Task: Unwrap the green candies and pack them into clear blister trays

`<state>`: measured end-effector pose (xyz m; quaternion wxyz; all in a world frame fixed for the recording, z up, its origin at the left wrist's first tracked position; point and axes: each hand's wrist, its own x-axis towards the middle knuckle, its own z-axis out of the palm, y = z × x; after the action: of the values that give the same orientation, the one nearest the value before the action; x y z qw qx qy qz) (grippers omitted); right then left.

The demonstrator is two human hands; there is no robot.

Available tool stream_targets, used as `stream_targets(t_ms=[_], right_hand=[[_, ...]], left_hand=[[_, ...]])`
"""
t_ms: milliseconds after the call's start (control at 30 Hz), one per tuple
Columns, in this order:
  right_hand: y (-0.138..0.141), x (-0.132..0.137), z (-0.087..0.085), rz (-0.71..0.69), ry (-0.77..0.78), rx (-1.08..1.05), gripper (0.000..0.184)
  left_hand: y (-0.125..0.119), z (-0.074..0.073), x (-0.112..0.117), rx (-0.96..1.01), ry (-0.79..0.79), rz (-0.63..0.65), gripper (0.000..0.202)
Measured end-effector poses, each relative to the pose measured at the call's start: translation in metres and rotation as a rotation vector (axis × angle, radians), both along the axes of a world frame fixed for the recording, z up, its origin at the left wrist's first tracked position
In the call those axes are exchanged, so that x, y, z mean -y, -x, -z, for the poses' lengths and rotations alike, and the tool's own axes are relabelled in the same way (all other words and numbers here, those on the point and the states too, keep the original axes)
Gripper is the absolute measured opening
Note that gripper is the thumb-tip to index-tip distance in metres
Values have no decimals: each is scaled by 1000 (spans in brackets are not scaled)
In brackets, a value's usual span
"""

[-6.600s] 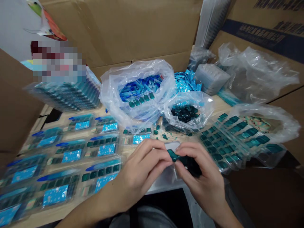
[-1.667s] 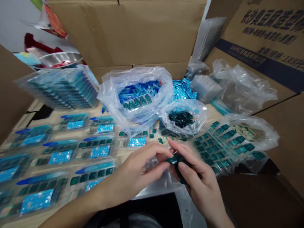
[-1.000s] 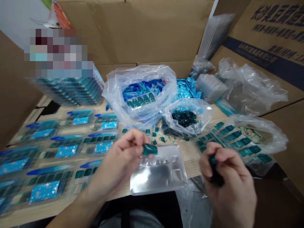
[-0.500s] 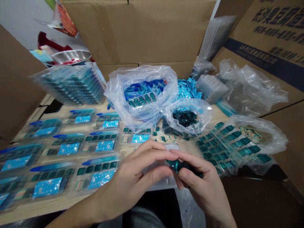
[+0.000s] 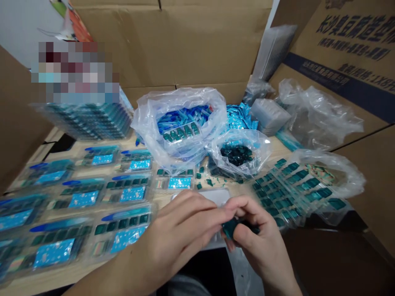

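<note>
Glossy dark green blocks (image 5: 230,228) sit in my right hand (image 5: 259,234), whose fingers are curled and thumb pressed over them. How many it holds is partly hidden. My left hand (image 5: 188,226) reaches across from the left with fingers together. Its fingertips meet the right fingers at the near block; whatever they pinch is hidden. Beneath both hands lies a clear plastic tray (image 5: 216,194), mostly covered. Just beyond it, a few loose green blocks (image 5: 209,181) and crumbs are scattered on the wooden table.
Filled clear packs (image 5: 132,194) with blue sticks, green blocks and blue packets cover the left. Stacked packs (image 5: 89,121) stand behind. Plastic bags hold blue sticks (image 5: 185,117) and dark blocks (image 5: 236,155). Trays of green blocks (image 5: 286,193) lie right. Cardboard (image 5: 185,45) walls the back.
My left fingers have closed down and moved right against the right hand. The right fingers are more curled, and the near green block sits lower. The view has shifted slightly.
</note>
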<state>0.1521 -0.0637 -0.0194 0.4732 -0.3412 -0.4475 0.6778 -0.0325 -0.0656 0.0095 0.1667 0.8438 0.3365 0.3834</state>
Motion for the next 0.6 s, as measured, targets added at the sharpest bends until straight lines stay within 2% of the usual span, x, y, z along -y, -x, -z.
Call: stream_targets(t_ms=[100,267,500,600], right_hand=[[1,1,0,0,-5,10,27],[1,2,1,38,21,-58,25],[1,0,-1,152,-9,67,23],[2,0,0,158,-29,78,22]], left_hand=[[0,0,-2,8,-71,-24,14],[-3,-2,-2,159,50,-55,11],[-5,1,-6,11,-77,-16,18],[-6,3,-10,70,1,-10,18]])
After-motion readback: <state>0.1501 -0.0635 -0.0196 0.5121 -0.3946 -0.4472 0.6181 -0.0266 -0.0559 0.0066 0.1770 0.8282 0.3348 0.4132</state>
